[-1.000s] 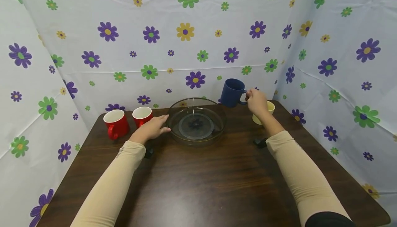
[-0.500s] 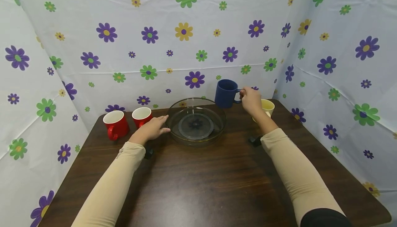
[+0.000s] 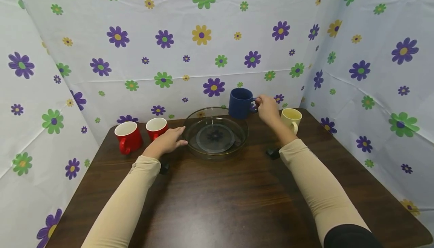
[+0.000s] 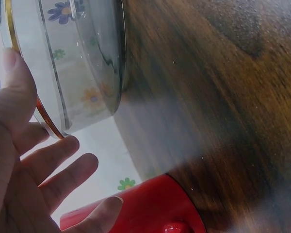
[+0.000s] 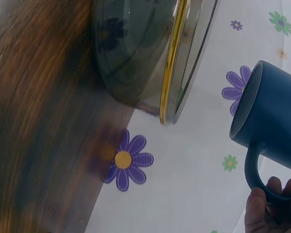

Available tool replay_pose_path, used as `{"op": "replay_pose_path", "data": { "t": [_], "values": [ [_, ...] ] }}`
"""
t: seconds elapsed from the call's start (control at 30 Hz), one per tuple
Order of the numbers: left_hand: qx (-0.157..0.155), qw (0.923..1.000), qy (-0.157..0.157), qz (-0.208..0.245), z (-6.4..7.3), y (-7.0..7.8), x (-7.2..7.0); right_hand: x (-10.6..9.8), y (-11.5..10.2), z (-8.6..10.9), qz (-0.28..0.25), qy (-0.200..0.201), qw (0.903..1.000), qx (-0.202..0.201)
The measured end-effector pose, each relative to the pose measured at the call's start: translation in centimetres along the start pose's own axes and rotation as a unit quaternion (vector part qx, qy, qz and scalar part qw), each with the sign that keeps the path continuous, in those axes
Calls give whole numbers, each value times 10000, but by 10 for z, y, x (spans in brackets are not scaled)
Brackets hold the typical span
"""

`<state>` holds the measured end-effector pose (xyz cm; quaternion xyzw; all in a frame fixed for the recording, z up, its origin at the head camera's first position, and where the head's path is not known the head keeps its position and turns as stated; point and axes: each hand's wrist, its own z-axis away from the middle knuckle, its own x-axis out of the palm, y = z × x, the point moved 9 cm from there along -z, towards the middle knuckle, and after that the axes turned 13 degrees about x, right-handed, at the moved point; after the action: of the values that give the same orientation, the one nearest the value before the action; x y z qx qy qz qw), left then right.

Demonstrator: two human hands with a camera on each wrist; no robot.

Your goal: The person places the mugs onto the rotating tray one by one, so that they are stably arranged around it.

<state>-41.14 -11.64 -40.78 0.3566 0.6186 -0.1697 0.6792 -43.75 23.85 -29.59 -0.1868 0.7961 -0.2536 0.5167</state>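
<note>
A blue mug (image 3: 240,104) is in the air at the back right rim of a clear glass bowl (image 3: 217,150). My right hand (image 3: 269,109) grips the mug by its handle, and the mug stays roughly upright. In the right wrist view the fingers curl round the handle of the blue mug (image 5: 274,114), which is apart from the glass bowl (image 5: 136,58). On the bowl's left side, my left hand (image 3: 165,141) touches the rim with fingers stretched out. The left wrist view has the thumb and a fingertip against the gold-coloured rim of the bowl (image 4: 82,63).
Two red mugs with white insides stand at the left: the outer red mug (image 3: 129,138) and the inner red mug (image 3: 156,126), partly behind my left hand. A yellow cup (image 3: 290,119) stands at the right. Flowered cloth (image 3: 203,59) borders the brown table (image 3: 217,202).
My right hand has carried the blue mug to the left, toward the bowl. The yellow cup shows more fully now. My left hand has stayed at the bowl's rim.
</note>
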Motion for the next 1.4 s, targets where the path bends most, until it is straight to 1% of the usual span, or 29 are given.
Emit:
{"op": "replay_pose_path", "data": {
  "t": [0.2,0.47,0.6,0.9,1.17,1.4],
  "values": [
    [-3,10000,-32,22,0,-1,1,12,-4,0,-29,-86,10000,-8],
    [-100,9998,-81,118,0,-4,0,13,-18,-2,-121,-124,9998,-58],
    [-85,9998,-99,128,0,-4,-1,15,-26,-6,-136,-193,9997,-72],
    [21,10000,-44,74,-2,-2,-2,26,-37,-13,-181,-280,9994,-126],
    [16,9999,3,129,-1,-2,-2,37,-52,-15,-240,-398,9986,-254],
    [-21,9998,77,196,-1,-2,-1,49,-56,-19,-330,-540,9979,-132]
  ]
}}
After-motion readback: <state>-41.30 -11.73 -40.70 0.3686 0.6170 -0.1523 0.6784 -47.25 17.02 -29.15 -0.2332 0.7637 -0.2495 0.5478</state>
